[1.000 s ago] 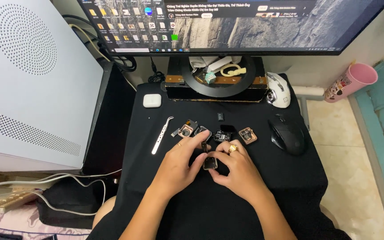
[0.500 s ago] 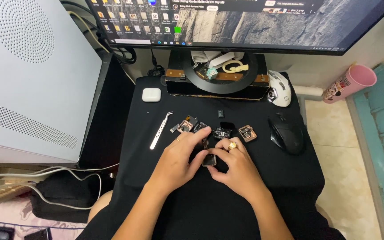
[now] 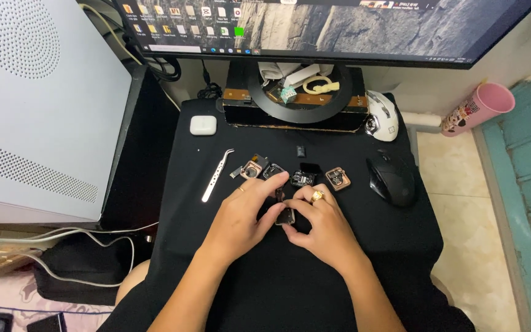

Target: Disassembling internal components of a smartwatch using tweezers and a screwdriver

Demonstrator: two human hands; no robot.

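Two hands: both are meeting over the middle of the black mat (image 3: 173,203), pinching one small dark device (image 3: 285,215) between their fingertips.
White case (image 3: 38,104): it is standing left of the mat, well apart from the hands.
White earbud case (image 3: 203,125): it is lying at the mat's far left corner.
Tweezers (image 3: 216,176): they are lying on the mat's left part, near the left hand but not touching it.
Left hand (image 3: 239,216): it is wearing a ring, and its thumb and fingers are pressing together on the device's left side.
Small dark device: it is sitting at the mat's centre, partly hidden by fingers.
Loose parts: a round-windowed piece (image 3: 252,168), a dark piece (image 3: 303,178) and a copper-coloured frame (image 3: 338,179) are lying in a row on the mat just beyond the hands.
Right hand (image 3: 319,226): it is wearing a gold ring and closing its fingertips on the device's right side.
Black mouse (image 3: 391,178): it is resting on the mat's right part.
White mouse (image 3: 383,115): it is resting at the mat's far right corner.
Pink cup (image 3: 479,108): it is lying right of the mat.
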